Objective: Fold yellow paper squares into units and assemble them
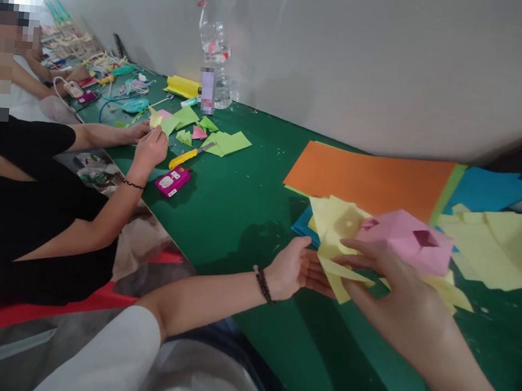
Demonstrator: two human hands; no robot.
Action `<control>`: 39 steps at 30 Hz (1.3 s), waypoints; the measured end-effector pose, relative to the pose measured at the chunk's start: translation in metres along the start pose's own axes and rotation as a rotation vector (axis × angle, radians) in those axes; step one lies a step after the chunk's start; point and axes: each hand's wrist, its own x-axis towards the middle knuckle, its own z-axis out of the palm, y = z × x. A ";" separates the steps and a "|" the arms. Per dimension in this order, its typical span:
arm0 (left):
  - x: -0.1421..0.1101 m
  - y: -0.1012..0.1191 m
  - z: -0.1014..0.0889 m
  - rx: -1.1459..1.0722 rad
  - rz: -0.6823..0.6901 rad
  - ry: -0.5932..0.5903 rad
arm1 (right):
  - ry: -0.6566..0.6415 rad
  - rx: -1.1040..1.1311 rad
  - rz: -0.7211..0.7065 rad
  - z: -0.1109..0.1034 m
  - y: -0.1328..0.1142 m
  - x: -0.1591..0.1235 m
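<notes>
My left hand [292,270], with a dark bead bracelet at the wrist, is closed on the lower edge of a folded pale yellow paper piece [335,237]. My right hand [393,290] reaches in from the right, its fingers gripping the same folded work where a pink folded paper box shape [405,237] sits on top of the yellow. Both hands hold this paper work just above the green table [242,206].
Orange sheets [371,177], blue sheets [491,189] and loose pale yellow sheets [505,245] lie behind my hands. To the left a person in black folds green paper [226,141]; near them are a yellow knife [187,155], a pink box [172,181] and a water bottle [215,47].
</notes>
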 end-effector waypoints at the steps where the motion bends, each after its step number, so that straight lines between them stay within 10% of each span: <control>1: 0.000 0.000 0.000 0.003 0.000 0.004 | -0.004 -0.001 -0.003 0.000 0.000 0.000; 39: 0.002 -0.001 -0.001 0.032 -0.013 -0.013 | 0.061 0.015 -0.053 0.006 0.004 0.000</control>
